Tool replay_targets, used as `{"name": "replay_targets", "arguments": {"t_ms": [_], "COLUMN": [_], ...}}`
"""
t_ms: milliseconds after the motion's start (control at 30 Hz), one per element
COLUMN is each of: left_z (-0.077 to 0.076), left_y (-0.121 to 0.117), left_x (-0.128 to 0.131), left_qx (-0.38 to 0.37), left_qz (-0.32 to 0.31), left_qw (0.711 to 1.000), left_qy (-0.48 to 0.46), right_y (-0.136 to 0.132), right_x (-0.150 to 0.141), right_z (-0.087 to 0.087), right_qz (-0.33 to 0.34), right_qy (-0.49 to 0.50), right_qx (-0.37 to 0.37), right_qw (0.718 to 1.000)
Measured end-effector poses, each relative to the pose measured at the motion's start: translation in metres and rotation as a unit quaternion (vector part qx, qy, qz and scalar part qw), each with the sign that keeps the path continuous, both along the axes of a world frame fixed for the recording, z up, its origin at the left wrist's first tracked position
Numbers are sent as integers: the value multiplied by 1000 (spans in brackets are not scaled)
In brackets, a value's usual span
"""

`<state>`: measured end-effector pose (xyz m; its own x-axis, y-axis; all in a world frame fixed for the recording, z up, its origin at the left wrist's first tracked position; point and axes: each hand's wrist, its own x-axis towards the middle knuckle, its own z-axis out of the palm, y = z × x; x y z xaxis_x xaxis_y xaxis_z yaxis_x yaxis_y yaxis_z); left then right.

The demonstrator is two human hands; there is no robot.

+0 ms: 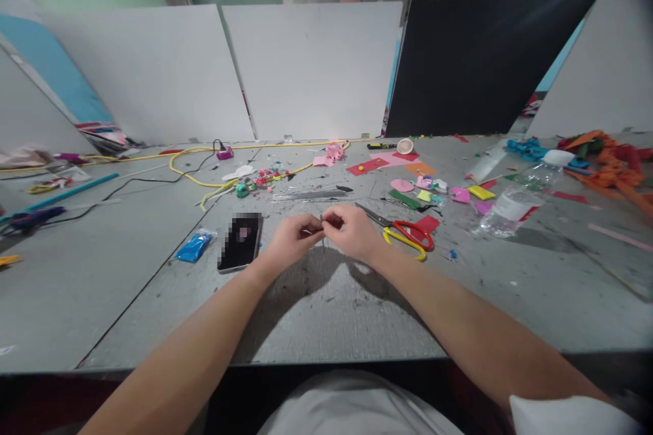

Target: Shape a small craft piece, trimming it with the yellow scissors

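Observation:
Over the middle of the grey table (326, 326), my left hand (293, 239) and my right hand (352, 231) meet fingertip to fingertip. Both are closed in a pinch around something small and thin, too hidden by the fingers to name. Just right of my right hand lie scissors (408, 234) with one red and one yellow handle, blades pointing up and left. Left of my left hand is a phone (239, 242) with a dark screen. Beyond the fingertips, thin wire-like strips (311, 195) lie in a loose bundle.
A blue packet (194, 246) lies left of the phone. A clear water bottle (520, 200) stands at the right, near orange fabric (602, 156). Coloured scraps and a yellow cord (176, 166) spread across the back, before upright white panels (316, 68).

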<state>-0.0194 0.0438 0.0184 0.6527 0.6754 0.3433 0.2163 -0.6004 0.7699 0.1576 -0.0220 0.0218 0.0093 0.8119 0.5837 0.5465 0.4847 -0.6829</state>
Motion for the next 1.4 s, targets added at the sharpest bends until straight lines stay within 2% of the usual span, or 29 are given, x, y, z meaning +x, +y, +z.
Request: {"name": "replay_targets", "arguments": {"t_ms": [267,667,900,1200,1400], "left_z": [-1,3,2,-3,-5], "left_y": [0,-4,-3,1,5], "left_x": [2,2,2,2,2], "left_qx": [-6,17,5,-38,-40], "left_qz": [3,6,-2,5,1], "left_qw": [1000,999,1000,999,999], "left_qy": [20,34,31,6,-1], "right_y": [0,2,8,3,5], "right_x": [-1,-2,0,1,3], "right_z": [-2,-4,-9,-5,-6], "right_qz": [7,8,45,50,51], "right_qy": [98,141,179,101,97], "right_qx": [-89,-106,-122,-88,-88], "right_qw": [991,984,975,990,990]}}
